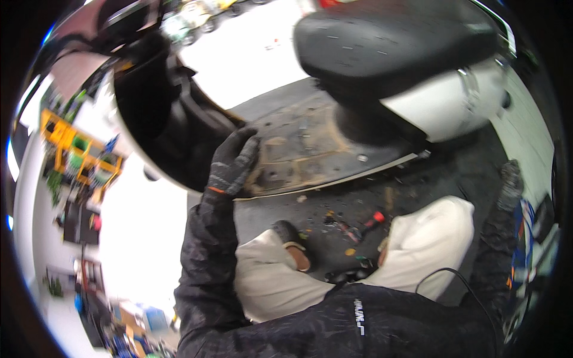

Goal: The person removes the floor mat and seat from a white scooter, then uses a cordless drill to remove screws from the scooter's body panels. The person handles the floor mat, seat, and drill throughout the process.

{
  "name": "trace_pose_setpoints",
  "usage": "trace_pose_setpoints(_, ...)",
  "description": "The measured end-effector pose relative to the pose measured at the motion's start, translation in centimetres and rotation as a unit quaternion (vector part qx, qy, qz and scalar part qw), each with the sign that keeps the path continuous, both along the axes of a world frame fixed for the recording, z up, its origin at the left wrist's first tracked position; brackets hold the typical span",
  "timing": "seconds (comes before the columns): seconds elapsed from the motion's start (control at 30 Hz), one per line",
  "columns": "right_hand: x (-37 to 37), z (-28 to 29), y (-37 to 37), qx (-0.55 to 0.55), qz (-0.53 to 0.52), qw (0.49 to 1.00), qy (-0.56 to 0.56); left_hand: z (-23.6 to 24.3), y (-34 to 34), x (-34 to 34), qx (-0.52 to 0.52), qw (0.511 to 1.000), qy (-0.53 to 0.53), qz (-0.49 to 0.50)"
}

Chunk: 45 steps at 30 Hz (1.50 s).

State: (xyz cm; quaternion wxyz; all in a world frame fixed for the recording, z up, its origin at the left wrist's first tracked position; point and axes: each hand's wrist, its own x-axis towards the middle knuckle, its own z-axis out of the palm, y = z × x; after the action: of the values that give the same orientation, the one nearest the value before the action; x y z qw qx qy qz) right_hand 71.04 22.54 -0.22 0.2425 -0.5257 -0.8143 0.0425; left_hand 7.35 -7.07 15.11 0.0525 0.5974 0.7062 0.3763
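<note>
A white scooter stands in front of me with a black seat (394,42) and a dirty, worn footboard (304,149). My left hand (233,161), in a dark glove with an orange cuff line, rests with its fingers spread on the footboard's left edge, next to the black inner leg shield (173,119). My right hand (510,185), also gloved, reaches out to the far right beside the scooter's white rear body panel (441,101); its fingers are blurred and I see nothing in it. My knees in light trousers (430,238) are below.
Small tools and bits, one with a red handle (375,218), lie on the dark floor between my knees. A yellow rack (77,149) with boxes stands at the left. A black cable (453,280) runs over my dark jacket.
</note>
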Motion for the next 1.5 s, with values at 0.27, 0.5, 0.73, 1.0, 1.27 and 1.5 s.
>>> trace_pose_setpoints(0.27,-31.5,18.2,-12.6,-0.063,0.447,0.888,-0.091,20.9,-6.5,0.9,0.386,0.763,0.493,0.163)
trace_pose_setpoints(0.5,-41.5,7.6,-15.2,-0.187,0.541,0.744,-0.345,40.1,-5.0,-4.2,0.195,0.5,0.765,0.357)
trace_pose_setpoints(0.73,-44.1,3.0,-12.5,-0.196,0.534,0.755,-0.326,41.9,-5.7,-7.9,0.113,0.449,0.784,0.413)
trace_pose_setpoints(1.0,-42.9,2.1,-9.7,-0.199,0.545,0.765,-0.277,43.3,-5.1,-12.9,0.133,0.535,0.731,0.403)
trace_pose_setpoints(1.27,-40.0,3.9,-8.4,-0.222,0.516,0.776,-0.287,43.6,-3.5,-10.3,-0.011,0.623,0.644,0.444)
trace_pose_setpoints(1.5,-38.5,2.8,-7.9,-0.23,0.498,0.785,-0.289,48.9,-5.5,-7.6,-0.156,0.873,0.329,0.324)
